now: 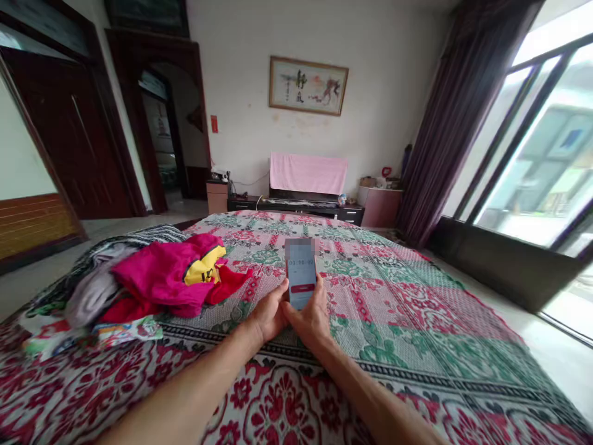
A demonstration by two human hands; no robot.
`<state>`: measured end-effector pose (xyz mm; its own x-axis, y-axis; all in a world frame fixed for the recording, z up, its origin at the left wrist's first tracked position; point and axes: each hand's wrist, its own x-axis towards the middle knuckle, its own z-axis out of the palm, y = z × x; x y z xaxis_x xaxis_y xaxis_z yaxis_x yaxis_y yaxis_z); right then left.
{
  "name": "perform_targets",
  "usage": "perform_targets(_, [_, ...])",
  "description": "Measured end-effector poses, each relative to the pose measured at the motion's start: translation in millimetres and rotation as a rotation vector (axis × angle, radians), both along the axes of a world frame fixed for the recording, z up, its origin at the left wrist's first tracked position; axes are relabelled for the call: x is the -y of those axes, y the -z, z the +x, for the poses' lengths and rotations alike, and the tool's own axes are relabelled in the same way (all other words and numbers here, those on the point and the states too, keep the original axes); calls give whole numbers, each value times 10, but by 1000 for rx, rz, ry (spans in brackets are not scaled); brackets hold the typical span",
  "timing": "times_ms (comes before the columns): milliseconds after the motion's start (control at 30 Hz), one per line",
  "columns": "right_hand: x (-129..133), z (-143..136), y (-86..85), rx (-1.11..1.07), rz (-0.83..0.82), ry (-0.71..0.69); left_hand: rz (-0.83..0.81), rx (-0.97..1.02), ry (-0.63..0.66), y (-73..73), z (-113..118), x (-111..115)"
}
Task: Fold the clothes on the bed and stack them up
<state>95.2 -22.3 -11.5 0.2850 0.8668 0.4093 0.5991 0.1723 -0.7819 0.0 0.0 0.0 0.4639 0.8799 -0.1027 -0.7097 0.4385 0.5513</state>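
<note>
A smartphone (301,278) is held upright in both hands over the patterned cover, its screen facing me. The screen reads 00:00:00 above a red button, and its top part is blurred. My left hand (272,310) is closed on the phone's left edge. From the right side, my right hand (311,314) grips it too, with the thumb across its lower end. To the left lies a heap of clothes: a magenta garment (160,272) with a yellow patch, a grey rolled piece (95,290), a red one and a white printed one.
The floral cover (393,309) spreads over the wide surface before me. Against the far wall, a pink cloth (308,172) drapes over a screen-like object on a low black cabinet (349,214). Doorways stand left; a dark curtain (438,123) and large windows are right.
</note>
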Motion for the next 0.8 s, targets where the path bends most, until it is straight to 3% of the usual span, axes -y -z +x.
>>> perform_targets(233, [-47, 14, 112, 13, 65, 14, 41, 2, 18, 9, 0, -13])
perform_targets(800, [-95, 15, 135, -23, 29, 14, 75, -23, -6, 49, -4, -31])
